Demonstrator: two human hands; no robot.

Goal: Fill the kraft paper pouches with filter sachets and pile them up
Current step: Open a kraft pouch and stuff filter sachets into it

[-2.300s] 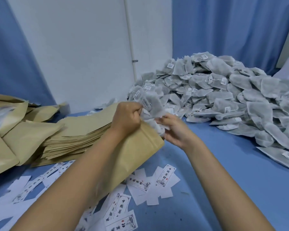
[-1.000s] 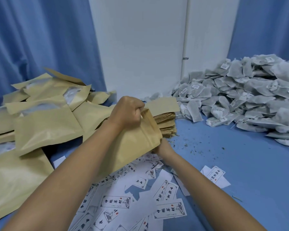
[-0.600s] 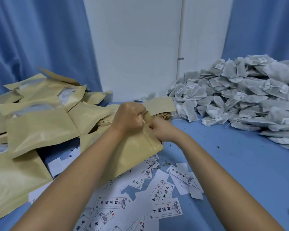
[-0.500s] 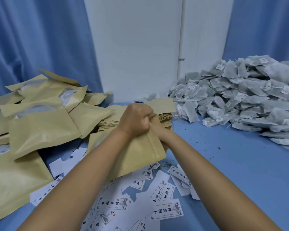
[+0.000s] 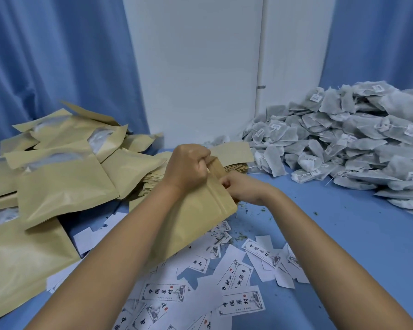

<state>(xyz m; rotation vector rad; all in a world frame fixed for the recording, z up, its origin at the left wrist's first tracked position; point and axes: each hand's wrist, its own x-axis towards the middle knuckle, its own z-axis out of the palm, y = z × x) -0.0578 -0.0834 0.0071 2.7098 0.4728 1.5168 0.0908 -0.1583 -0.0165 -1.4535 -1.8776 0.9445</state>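
Note:
A kraft paper pouch (image 5: 200,210) stands tilted in front of me on the blue table. My left hand (image 5: 186,167) grips its top corner. My right hand (image 5: 242,186) pinches the pouch's upper right edge by the zip strip, fingers curled. The pouch bulges; its contents are hidden. A big heap of grey filter sachets (image 5: 343,144) with small tags lies at the right. Filled pouches (image 5: 65,184) lie piled at the left. A flat stack of empty pouches (image 5: 231,156) sits just behind my hands.
White printed label cards (image 5: 239,301) are scattered on the blue table (image 5: 355,246) in front of me. Loose green crumbs lie right of the pouch. Blue curtains and a white wall panel (image 5: 196,79) stand behind.
A sachet went into the pouch; my view swung left. My right hand moved from the pouch's lower side up to its top edge and slid right along it. My left hand kept its grip.

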